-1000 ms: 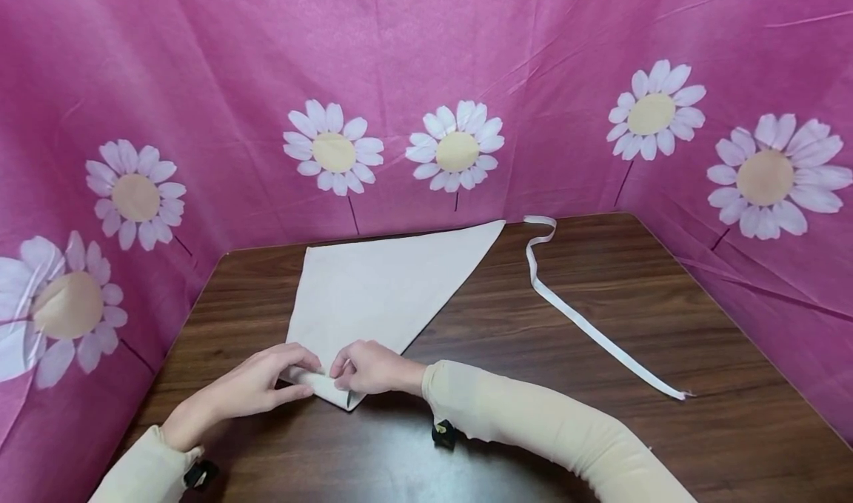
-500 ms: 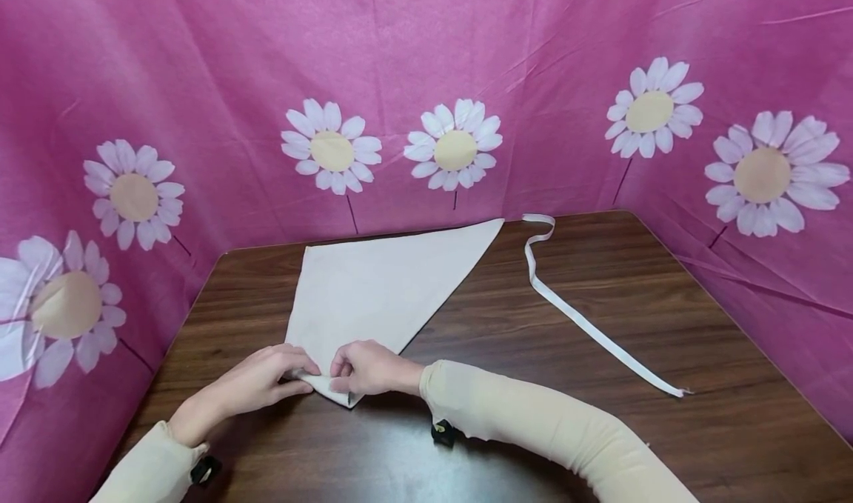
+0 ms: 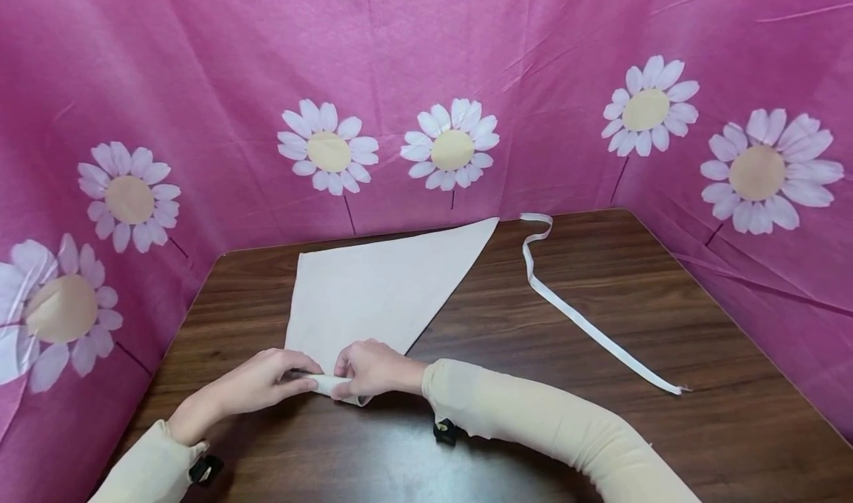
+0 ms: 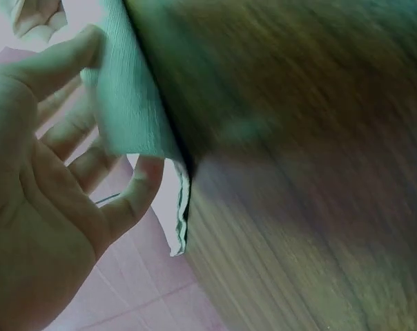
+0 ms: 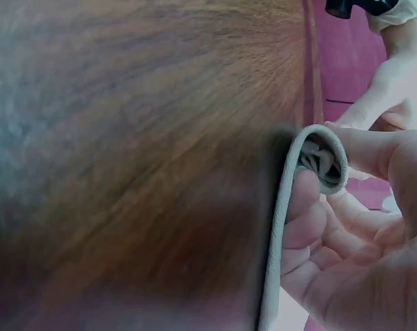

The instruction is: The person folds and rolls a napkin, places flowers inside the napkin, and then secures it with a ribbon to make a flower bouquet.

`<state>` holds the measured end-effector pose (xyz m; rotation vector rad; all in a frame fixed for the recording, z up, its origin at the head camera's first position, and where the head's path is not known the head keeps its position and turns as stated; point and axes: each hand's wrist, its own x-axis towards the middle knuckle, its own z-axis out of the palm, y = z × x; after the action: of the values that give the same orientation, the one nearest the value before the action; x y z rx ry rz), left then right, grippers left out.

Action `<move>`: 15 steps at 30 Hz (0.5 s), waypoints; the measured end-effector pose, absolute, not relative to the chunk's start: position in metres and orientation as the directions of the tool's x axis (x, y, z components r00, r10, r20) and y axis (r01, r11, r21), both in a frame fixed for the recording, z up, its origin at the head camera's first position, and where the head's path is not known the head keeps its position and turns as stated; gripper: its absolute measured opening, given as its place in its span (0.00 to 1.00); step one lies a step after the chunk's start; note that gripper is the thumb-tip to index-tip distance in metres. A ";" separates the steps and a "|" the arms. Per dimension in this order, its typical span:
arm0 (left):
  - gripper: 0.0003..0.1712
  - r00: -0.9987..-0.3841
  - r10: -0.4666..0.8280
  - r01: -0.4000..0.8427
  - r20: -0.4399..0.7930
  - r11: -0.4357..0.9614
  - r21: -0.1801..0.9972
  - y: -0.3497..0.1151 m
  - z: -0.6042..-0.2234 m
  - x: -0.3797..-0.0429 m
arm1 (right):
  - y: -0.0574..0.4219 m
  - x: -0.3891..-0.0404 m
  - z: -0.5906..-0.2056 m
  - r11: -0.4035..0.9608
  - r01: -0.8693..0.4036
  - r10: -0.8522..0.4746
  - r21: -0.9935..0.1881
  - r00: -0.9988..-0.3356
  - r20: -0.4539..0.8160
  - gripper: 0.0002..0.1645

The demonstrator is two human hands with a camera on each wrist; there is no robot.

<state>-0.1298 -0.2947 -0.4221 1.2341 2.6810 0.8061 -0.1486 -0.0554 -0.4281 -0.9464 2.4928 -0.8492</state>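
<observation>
An off-white cloth (image 3: 373,288) lies flat on the table, wide at the back and narrowing toward me, its near end turned up into a small roll (image 3: 329,385). My left hand (image 3: 256,384) pinches the left part of this roll, thumb in front and fingers behind. On the right part, my right hand (image 3: 376,368) grips it between thumb and fingers. The left wrist view has the left thumb pressing the rolled cloth (image 4: 129,96). In the right wrist view, the end of the roll (image 5: 340,155) shows crumpled layers inside; the right fingers (image 5: 305,221) lie against it.
A narrow white ribbon (image 3: 586,327) lies to the right of the cloth, running from the back edge toward the front right. The brown wooden table (image 3: 506,421) is enclosed by a pink curtain (image 3: 426,36) with daisies.
The near end of the cloth has been rolled slightly further, and its front corner has shifted a little right. Both hands have stayed on the roll, with small finger movements.
</observation>
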 end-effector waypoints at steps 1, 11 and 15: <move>0.07 -0.677 0.723 0.676 0.139 0.537 0.504 -0.295 -0.422 -0.130 | -0.055 -0.149 -0.428 0.611 -0.478 -0.679 -0.631 -0.726 -0.107 0.09; 0.13 -0.649 0.737 0.719 0.187 0.514 0.468 -0.292 -0.424 -0.130 | -0.045 -0.151 -0.422 0.679 -0.465 -0.645 -0.569 -0.747 -0.160 0.12; 0.19 -0.623 0.761 0.749 0.183 0.512 0.421 -0.290 -0.425 -0.131 | -0.042 -0.153 -0.422 0.687 -0.465 -0.643 -0.558 -0.747 -0.169 0.12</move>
<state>-0.1308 -0.2903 -0.4254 1.3530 2.7103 0.7348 -0.1527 -0.0424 -0.4221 -0.8694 2.5487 -0.7030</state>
